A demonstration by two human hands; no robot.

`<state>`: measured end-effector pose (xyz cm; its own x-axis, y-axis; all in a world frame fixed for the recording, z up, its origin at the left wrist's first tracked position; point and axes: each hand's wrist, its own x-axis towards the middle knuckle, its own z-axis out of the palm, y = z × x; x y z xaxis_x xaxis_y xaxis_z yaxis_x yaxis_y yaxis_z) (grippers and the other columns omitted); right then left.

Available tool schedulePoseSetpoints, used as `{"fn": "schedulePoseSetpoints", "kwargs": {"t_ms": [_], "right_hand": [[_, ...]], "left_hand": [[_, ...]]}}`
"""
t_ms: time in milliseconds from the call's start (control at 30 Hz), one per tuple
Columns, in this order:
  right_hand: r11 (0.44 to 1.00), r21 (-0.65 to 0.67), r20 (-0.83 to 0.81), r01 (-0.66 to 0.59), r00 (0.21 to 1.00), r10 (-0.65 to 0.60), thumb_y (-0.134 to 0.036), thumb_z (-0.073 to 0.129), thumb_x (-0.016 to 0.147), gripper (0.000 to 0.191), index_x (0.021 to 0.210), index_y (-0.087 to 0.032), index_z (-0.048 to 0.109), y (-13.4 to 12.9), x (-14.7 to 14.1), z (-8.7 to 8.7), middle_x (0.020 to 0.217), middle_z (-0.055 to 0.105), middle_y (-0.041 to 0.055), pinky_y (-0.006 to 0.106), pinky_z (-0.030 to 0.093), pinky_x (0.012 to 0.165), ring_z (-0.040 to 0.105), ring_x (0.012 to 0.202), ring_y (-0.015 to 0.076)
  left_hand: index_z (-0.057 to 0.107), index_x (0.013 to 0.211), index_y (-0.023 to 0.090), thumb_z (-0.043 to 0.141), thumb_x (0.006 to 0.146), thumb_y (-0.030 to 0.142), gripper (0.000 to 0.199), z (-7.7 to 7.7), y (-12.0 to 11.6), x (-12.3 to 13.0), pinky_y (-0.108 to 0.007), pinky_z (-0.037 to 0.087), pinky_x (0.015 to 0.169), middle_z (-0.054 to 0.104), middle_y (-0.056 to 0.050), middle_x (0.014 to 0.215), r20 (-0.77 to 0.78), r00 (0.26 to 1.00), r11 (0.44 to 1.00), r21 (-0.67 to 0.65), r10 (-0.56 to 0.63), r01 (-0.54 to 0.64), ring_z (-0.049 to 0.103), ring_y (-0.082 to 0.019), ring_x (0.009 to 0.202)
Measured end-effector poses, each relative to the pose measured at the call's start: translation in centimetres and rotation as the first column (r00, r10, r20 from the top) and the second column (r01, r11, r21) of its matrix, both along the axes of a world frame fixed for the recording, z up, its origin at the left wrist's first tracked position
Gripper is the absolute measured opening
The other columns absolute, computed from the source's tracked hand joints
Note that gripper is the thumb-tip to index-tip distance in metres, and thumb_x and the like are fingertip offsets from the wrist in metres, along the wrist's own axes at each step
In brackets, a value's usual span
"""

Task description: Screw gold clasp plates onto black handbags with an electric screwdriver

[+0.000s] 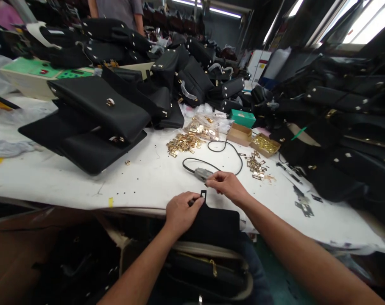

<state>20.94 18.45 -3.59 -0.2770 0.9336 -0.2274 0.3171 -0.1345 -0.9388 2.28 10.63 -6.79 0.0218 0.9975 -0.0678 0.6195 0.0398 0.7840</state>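
At the bench's (154, 186) near edge, our left hand (183, 213) closes its fingers on the black flap (219, 222) beside its slotted tab (203, 195). Our right hand (223, 185), fingertips pinched together, is just beside the gray tool (202, 173); what it grips we cannot tell.

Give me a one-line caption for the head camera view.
Left hand on a black flap, right hand by a gray corded tool, gold-colored fittings on the white table.
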Motion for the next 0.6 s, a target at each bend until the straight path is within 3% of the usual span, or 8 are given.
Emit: {"fn": "schedulePoseSetpoints", "kwargs": {"t_ms": [100,233,367,600], "right_hand": [[0.998,-0.055,0.01,-0.035,0.999,0.036,-0.044,0.074,0.078,0.031,0.092,-0.017,0.076,-2.1,1.2,-0.7,0.068,0.063,-0.001,0.022,0.039,0.05,0.049,0.056,0.0099],[0.987,-0.037,0.039,-0.154,0.987,0.156,-0.044,0.066,0.086,0.034,0.109,-0.02,0.077,-2.4,1.9,-1.2,0.07,0.064,0.0007,0.024,0.044,0.053,0.055,0.061,0.0133],[0.97,-0.052,-0.027,-0.236,0.972,0.235,-0.042,0.068,0.087,0.03,0.104,-0.021,0.079,-1.9,1.9,-1.2,0.078,0.07,0.0035,0.025,0.047,0.056,0.06,0.064,0.0143],[0.984,-0.127,-0.077,-0.128,0.99,0.119,-0.035,0.076,0.078,0.022,0.09,-0.016,0.079,-1.8,1.2,-1.1,0.073,0.074,0.0043,0.022,0.05,0.056,0.067,0.065,0.0148]], "left_hand": [[0.078,0.102,0.03,0.064,0.087,0.046,0.026,-0.1,0.1,0.2,-0.029,0.046,0.073,0.078,0.002,0.093,0.014,0.997,0.996,-0.053,0.072,-0.071,0.068,-0.019,0.083],[0.077,0.109,0.03,0.064,0.086,0.049,0.033,-0.3,0.2,0.2,-0.028,0.045,0.066,0.076,0.002,0.081,0.03,0.997,0.996,-0.06,0.073,-0.071,0.066,-0.018,0.073],[0.077,0.113,0.029,0.063,0.087,0.048,0.035,-0.4,0.2,0.2,-0.028,0.049,0.069,0.077,0.001,0.085,0.057,0.997,0.997,-0.051,0.061,-0.058,0.067,-0.018,0.074],[0.077,0.115,0.032,0.062,0.089,0.047,0.033,-0.3,0.1,0.2,-0.029,0.053,0.082,0.079,0.001,0.102,0.098,0.995,0.999,-0.04,0.035,-0.032,0.071,-0.02,0.089]]}}
